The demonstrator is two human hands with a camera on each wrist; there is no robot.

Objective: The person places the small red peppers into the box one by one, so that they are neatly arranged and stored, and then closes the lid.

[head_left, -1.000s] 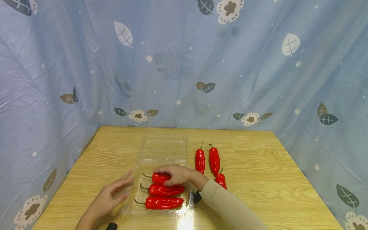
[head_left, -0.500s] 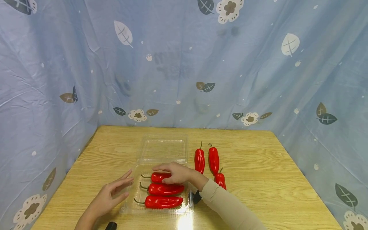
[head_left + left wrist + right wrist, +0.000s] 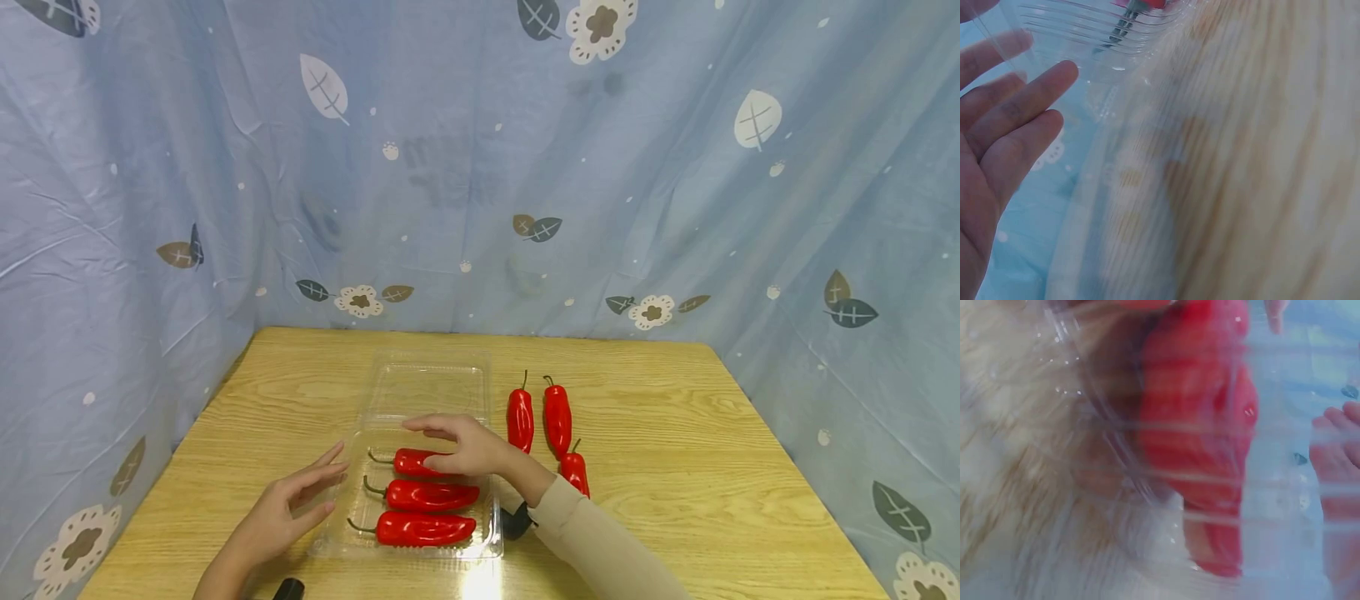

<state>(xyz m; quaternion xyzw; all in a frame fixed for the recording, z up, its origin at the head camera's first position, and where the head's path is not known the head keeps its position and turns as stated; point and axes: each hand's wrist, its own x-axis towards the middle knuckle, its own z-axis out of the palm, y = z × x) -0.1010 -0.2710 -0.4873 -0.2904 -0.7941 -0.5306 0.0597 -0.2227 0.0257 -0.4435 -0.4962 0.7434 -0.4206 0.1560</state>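
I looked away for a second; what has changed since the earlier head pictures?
The right hand has shifted slightly up in the head view, seemingly letting go of the farthest pepper in the clear container. The left hand, container and other peppers look unchanged.
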